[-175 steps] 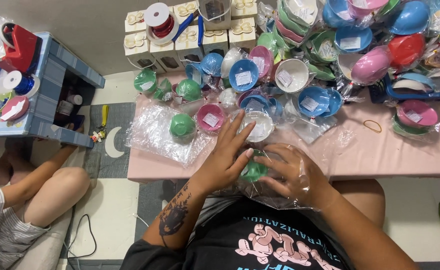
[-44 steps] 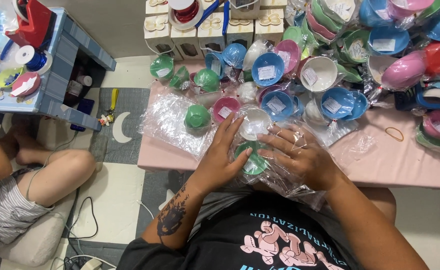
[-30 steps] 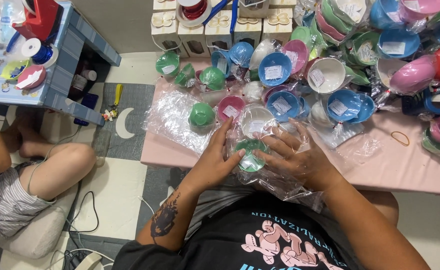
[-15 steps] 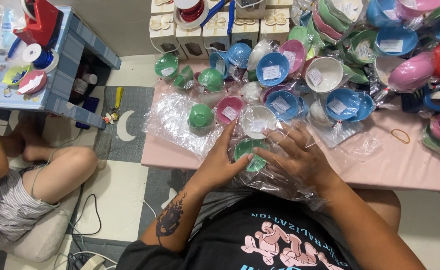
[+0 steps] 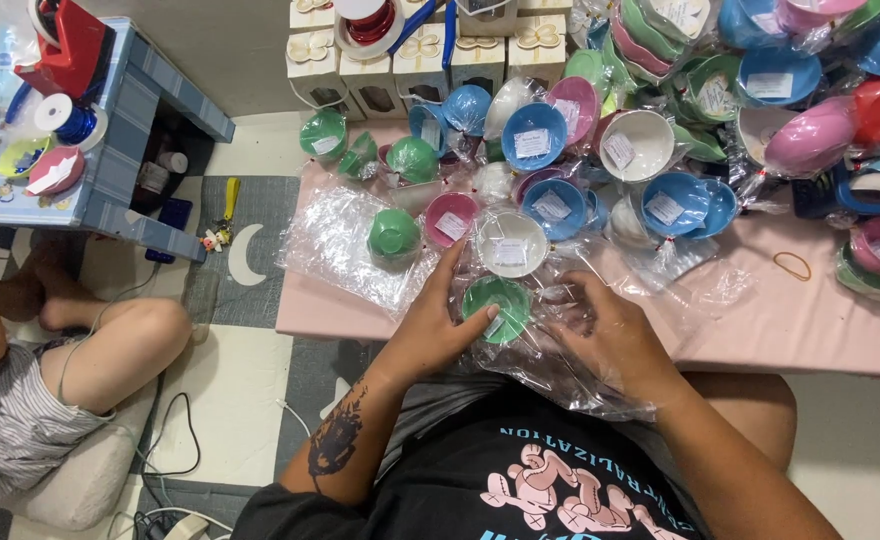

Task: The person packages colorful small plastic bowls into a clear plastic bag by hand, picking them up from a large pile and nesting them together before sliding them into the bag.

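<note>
A small green bowl [image 5: 497, 303] sits at the near edge of the pink table [image 5: 820, 330], inside a clear cellophane sheet [image 5: 560, 375]. My left hand [image 5: 440, 318] presses against the bowl's left side, fingers on its rim. My right hand [image 5: 608, 335] grips the cellophane on the bowl's right side, fingers curled into the plastic. A white bowl [image 5: 511, 243] with a paper tag lies just beyond my hands. A pink bowl [image 5: 450, 219] and another green bowl [image 5: 394, 233] rest to its left on more cellophane.
Several wrapped bowls in blue, pink, green, white and red [image 5: 660, 130] crowd the back of the table. White gift boxes [image 5: 400, 60] line the far edge. A rubber band [image 5: 792, 265] lies at the right. A blue stool [image 5: 130, 130] with ribbon spools and another person's bare legs [image 5: 100, 340] are at the left.
My hands stay on the green bowl and its cellophane. The fingers of my right hand have shifted a little on the plastic. The view has drifted slightly.
</note>
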